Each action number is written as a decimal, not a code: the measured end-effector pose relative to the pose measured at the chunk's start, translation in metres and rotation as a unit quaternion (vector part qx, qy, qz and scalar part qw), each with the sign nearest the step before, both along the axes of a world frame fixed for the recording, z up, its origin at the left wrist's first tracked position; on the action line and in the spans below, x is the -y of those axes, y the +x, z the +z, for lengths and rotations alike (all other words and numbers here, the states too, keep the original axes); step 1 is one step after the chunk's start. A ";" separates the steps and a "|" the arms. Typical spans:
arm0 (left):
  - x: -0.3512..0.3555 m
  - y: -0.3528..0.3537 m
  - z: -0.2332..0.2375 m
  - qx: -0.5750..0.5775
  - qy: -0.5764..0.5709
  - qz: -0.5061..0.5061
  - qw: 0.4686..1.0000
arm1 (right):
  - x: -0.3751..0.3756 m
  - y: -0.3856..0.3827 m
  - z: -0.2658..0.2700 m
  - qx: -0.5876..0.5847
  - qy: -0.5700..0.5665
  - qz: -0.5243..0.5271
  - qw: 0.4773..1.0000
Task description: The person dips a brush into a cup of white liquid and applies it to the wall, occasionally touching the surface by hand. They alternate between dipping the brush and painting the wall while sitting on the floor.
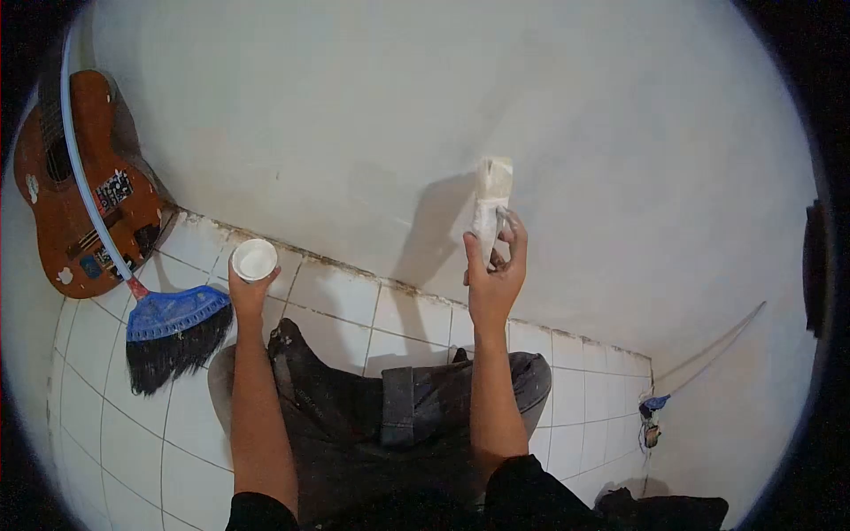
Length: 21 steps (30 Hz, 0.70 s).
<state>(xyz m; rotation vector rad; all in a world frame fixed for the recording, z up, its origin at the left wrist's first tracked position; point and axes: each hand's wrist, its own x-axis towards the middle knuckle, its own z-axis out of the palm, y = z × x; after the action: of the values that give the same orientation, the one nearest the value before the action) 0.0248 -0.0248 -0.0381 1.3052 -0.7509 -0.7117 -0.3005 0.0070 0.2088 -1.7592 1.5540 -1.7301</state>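
My right hand [498, 274] grips the white-smeared handle of a paintbrush [496, 180], bristle end up. The brush overlaps the wall [345, 115] in this view, and its shadow falls to the left of it. In my left hand [251, 296] is a small round white cup [255, 278], its opening turned up toward me and its inside white. White smudges show on the fingers of the right hand. Both forearms reach out over my folded legs in dark trousers [341, 398].
White floor tiles [336, 332] meet the wall along a stained edge. On the left, a guitar [55, 230] with stickers leans in the corner behind a blue broom [181, 314] with black bristles. A thin-handled blue item [655, 404] stands at the far right corner.
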 end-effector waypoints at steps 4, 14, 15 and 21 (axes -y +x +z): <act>0.000 -0.003 0.001 -0.020 -0.015 0.003 1.000 | 0.013 0.002 0.027 -0.169 -0.067 -0.041 0.982; 0.001 0.003 -0.005 0.041 -0.004 0.000 0.999 | 0.034 0.009 0.043 -0.168 0.027 -0.019 0.985; 0.001 0.003 -0.003 0.043 -0.003 -0.001 0.999 | 0.034 0.007 0.038 -0.174 0.023 -0.009 0.984; -0.003 -0.002 0.005 -0.009 -0.007 -0.003 1.000 | 0.023 -0.003 0.018 -0.221 0.038 0.010 0.974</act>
<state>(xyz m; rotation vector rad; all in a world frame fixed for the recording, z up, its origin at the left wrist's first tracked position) 0.0226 -0.0216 -0.0332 1.2826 -0.7445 -0.7194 -0.3036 -0.0163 0.2272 -2.2192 1.7263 -1.3041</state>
